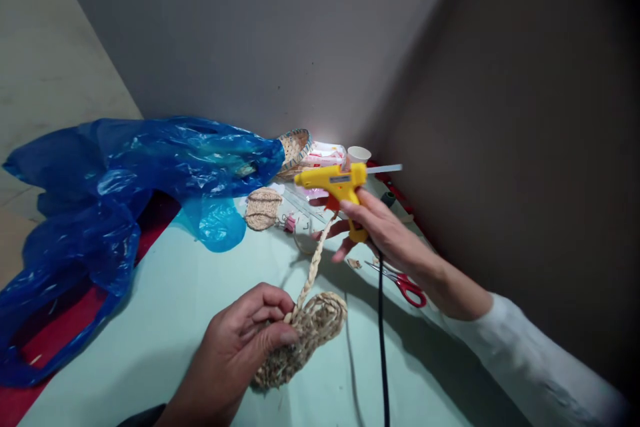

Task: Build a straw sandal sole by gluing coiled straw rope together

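Note:
My left hand [245,340] pinches a coiled piece of braided straw [315,333], oval in outline, at the lower middle of the view. From it a loose straw braid [314,263] runs upward toward my right hand [375,223]. That hand is wrapped round the grip of a yellow hot glue gun [335,179], held above the table with its nozzle pointing left. A clear glue stick [385,169] juts out of its back end, and a black cord [383,340] hangs from the handle. Some right-hand fingers are spread beyond the grip.
Blue plastic bags [200,153] cover the left side. Farther back are a small woven basket [297,147], a white cup [359,154] and an oval braided piece [263,208]. Red-handled scissors [410,289] lie below my right forearm. Grey walls [280,33] rise behind the pale green table [180,307].

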Motion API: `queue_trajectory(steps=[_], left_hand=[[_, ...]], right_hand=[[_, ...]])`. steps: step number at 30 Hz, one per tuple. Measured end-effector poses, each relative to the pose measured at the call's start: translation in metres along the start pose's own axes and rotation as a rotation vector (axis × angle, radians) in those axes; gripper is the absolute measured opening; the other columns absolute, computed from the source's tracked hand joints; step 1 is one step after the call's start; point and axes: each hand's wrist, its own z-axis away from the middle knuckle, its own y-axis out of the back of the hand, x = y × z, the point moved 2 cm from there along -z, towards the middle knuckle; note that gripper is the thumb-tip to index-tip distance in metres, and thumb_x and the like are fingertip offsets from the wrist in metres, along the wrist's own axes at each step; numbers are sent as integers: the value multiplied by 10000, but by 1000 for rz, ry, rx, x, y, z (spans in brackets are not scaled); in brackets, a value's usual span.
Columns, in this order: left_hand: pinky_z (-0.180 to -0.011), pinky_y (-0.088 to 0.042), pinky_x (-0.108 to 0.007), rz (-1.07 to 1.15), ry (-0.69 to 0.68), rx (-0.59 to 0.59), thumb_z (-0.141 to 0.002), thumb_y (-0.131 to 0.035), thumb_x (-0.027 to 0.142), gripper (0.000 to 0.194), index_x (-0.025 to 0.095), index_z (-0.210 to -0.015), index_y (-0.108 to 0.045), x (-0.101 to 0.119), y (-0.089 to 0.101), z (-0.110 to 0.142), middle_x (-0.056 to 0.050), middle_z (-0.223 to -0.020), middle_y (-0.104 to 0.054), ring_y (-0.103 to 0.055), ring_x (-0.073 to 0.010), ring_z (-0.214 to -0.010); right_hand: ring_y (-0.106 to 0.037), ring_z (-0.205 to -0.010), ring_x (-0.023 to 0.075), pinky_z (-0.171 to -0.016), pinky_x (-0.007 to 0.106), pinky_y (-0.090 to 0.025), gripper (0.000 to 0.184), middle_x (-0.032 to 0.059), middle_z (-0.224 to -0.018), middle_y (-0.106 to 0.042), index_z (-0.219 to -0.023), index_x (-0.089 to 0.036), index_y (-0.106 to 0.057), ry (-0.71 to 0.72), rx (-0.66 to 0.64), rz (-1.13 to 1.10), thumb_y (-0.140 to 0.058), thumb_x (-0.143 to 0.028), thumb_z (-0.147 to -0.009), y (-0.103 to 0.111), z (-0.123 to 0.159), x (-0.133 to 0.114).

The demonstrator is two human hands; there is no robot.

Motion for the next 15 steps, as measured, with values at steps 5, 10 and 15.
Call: queue_trajectory(steps=[5, 10, 15], left_hand=[[-523, -373, -184, 17, 35, -6, -641, -779, 250, 134, 193, -716, -683, 1, 1, -1, 54, -588, -635, -530, -89, -557], [-535, -421, -190, 38, 37, -32, -628, -789, 240, 194, 215, -793, -691, 1, 2, 0, 55, -603, -662, -595, -109, -567], [-560, -443, -201, 5, 23, -3, -625, -790, 255, 225, 229, -824, -689, 3, 4, 1, 48, -640, -669, -604, -124, -610]], right_hand=[[-710, -736, 160, -458, 224, -569, 253, 66, -1186, -657, -1229, -266, -546, 216, 242, -27, -556, -369, -998, 15, 29, -18], [-514, -504, 93, -369, 212, -368, 213, 43, -977, -673, -1070, -257, -643, 136, 281, 18, -512, -407, -996, 13, 79, -2], [-424, -483, 117, -417, 233, -337, 299, 10, -634, -572, -965, -263, -715, 17, 249, 118, -506, -476, -969, 9, 113, 8]])
